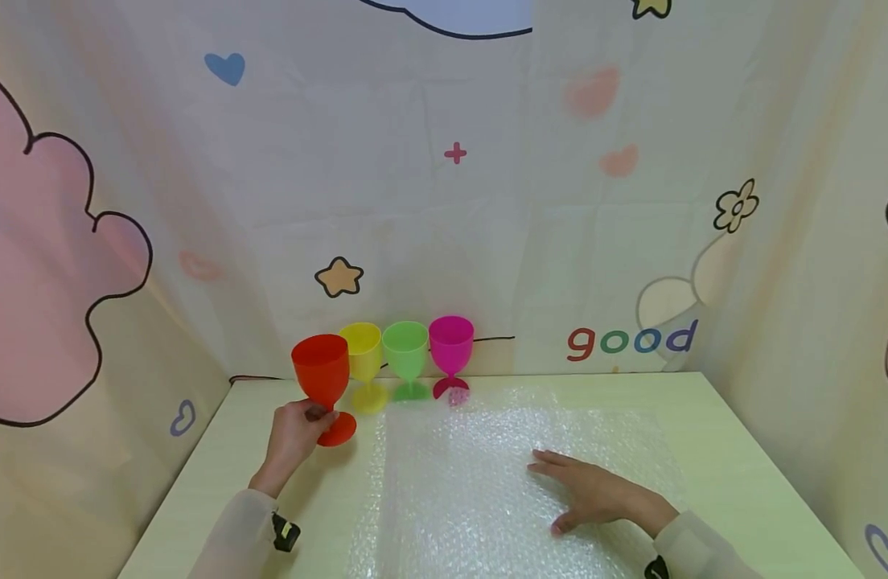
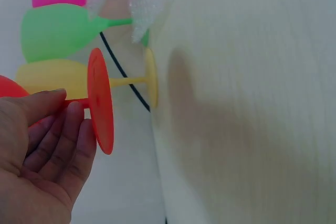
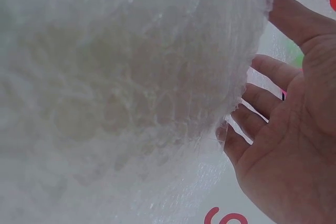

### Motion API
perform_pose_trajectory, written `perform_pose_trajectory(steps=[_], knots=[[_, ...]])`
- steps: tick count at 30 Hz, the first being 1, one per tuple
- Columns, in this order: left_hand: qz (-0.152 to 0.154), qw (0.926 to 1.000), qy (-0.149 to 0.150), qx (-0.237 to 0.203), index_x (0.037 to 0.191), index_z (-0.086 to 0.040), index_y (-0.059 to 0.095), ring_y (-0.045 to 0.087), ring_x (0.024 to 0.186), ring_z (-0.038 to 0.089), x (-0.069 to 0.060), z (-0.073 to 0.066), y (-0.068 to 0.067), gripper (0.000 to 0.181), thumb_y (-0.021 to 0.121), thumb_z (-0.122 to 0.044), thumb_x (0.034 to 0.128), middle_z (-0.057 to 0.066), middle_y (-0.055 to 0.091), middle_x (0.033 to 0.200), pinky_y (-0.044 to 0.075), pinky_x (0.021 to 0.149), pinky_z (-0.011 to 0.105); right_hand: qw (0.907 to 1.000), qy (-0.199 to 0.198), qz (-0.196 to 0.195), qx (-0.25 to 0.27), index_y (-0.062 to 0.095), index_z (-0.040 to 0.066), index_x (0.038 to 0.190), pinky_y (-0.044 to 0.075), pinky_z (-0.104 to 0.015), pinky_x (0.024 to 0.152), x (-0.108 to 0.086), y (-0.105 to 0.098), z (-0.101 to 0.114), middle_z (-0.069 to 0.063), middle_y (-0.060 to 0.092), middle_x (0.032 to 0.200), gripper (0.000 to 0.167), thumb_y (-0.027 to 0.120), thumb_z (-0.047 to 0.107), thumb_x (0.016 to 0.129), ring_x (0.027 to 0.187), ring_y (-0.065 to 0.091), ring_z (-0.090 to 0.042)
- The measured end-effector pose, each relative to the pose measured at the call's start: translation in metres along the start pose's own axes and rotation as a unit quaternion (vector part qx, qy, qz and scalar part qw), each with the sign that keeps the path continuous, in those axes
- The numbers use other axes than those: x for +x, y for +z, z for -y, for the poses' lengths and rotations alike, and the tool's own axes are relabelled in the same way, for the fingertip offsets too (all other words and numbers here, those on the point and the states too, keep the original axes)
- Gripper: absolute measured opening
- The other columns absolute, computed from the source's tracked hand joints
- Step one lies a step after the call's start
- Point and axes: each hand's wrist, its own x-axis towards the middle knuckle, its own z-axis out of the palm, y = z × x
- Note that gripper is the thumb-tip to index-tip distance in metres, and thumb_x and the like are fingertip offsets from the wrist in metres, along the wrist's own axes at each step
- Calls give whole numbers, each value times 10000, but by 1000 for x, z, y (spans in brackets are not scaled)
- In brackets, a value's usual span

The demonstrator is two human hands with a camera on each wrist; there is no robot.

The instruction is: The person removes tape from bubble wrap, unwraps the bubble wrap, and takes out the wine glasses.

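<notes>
My left hand point(image 1: 293, 437) pinches the stem of a red plastic goblet point(image 1: 321, 366), which leans slightly. In the left wrist view the round foot point(image 2: 101, 100) of that goblet is off the tabletop. Over a sheet of clear bubble wrap point(image 1: 458, 490) my right hand point(image 1: 591, 489) has its fingers spread and extended. The right wrist view shows those fingers point(image 3: 273, 72) at the edge of the bubble wrap; firm contact is hard to make out. Behind the red goblet stand a yellow goblet point(image 1: 366, 347), a green goblet point(image 1: 406, 346) and a magenta goblet point(image 1: 451, 342), all upright.
The pale table point(image 1: 712, 450) meets a printed cloth backdrop point(image 1: 487, 241) at its far edge. Cloth also hangs at the left and right sides. The bubble wrap's far end reaches the feet of the green and magenta goblets.
</notes>
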Motion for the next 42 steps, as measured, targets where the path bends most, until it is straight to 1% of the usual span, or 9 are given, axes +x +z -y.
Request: perform_pose_trajectory(steps=[9, 15, 19, 23, 28, 32, 34, 38, 42], knots=[[166, 9991, -332, -182, 874, -3, 752, 618, 652, 163, 10, 20, 14, 148, 745, -148, 846, 103, 733, 770, 512, 591, 252, 9999, -42, -24, 94, 439, 167, 1480, 305, -606, 1136, -3, -1, 3, -97, 295, 1618, 916, 826, 468, 706, 1473, 306, -366], [354, 9962, -737, -303, 938, 21, 744, 638, 703, 183, 13, 28, 20, 184, 740, -137, 845, 142, 746, 838, 512, 636, 257, 9999, -133, -53, 38, 436, 157, 1480, 313, -606, 1131, -3, -1, 3, -105, 298, 1615, 916, 820, 475, 711, 1469, 310, -370], [360, 9946, -913, -333, 937, 34, 731, 637, 701, 192, 14, 31, 21, 200, 744, -138, 836, 144, 743, 822, 527, 672, 290, 9999, -141, -53, 14, 430, 158, 1484, 312, -605, 1132, -3, -1, 1, -104, 294, 1617, 921, 811, 490, 714, 1468, 308, -374], [367, 9929, -1022, -491, 928, 43, 707, 620, 683, 195, 15, 32, 21, 204, 742, -135, 834, 131, 724, 777, 544, 701, 335, 9999, -88, -41, 56, 427, 164, 1487, 308, -605, 1135, -3, -1, 1, -97, 286, 1621, 923, 810, 492, 714, 1473, 301, -371], [505, 9911, -1115, -522, 977, 39, 705, 636, 730, 220, 18, 32, 23, 215, 727, -132, 848, 153, 734, 843, 568, 786, 411, 9999, -62, -30, 106, 428, 159, 1485, 304, -608, 1136, -3, -1, 3, -100, 284, 1621, 929, 818, 484, 706, 1475, 298, -368], [529, 9906, -1141, -533, 1027, 39, 702, 645, 802, 257, 17, 33, 25, 234, 711, -124, 859, 190, 735, 938, 560, 851, 469, 9999, -30, -17, 160, 428, 162, 1486, 297, -613, 1138, -2, -1, 4, -99, 283, 1622, 933, 819, 486, 703, 1477, 291, -373], [508, 9915, -1096, -493, 1032, 34, 707, 650, 812, 256, 17, 33, 26, 234, 705, -129, 865, 192, 739, 955, 564, 843, 456, 9999, 5, -9, 163, 427, 170, 1487, 296, -611, 1140, -2, -1, 3, -92, 283, 1623, 934, 816, 494, 703, 1478, 289, -371], [424, 9945, -874, -382, 1015, 37, 717, 662, 773, 241, 14, 32, 27, 221, 692, -132, 875, 193, 745, 933, 577, 752, 388, 9999, 4, -27, 153, 428, 169, 1487, 297, -614, 1138, -2, -1, 2, -91, 283, 1623, 936, 816, 497, 701, 1478, 288, -373], [281, 9968, -677, -311, 1009, 31, 722, 677, 775, 245, 8, 29, 23, 215, 671, -136, 883, 189, 748, 927, 555, 677, 330, 9999, 11, -36, 151, 431, 173, 1485, 300, -610, 1140, -1, 0, 1, -85, 282, 1624, 934, 815, 502, 700, 1480, 289, -367]])
